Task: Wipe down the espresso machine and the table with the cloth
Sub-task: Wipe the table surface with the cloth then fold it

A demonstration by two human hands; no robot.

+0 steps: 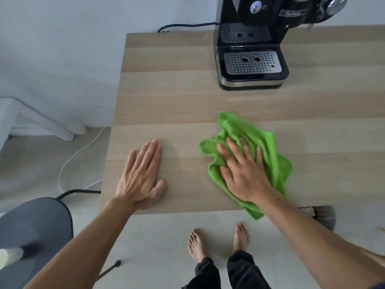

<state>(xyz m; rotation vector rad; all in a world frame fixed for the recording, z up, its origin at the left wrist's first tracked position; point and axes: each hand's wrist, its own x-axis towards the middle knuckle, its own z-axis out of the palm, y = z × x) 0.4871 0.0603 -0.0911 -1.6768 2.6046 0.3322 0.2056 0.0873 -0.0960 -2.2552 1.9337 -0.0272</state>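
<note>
My right hand (243,172), fingers spread, presses the cloth (248,157) flat on the table (187,101); I should keep that palm pressure even and sweep in overlapping strokes, left hand (141,174) open, empty, bracing

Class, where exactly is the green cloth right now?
The green cloth lies on the table's near right edge, flattened under the right hand, nearer than the espresso machine.

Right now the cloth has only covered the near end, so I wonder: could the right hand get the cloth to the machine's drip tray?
Probably yes. Only bare table lies between the right hand, flat on the green cloth, and the drip tray; it may need a lean forward.
</note>
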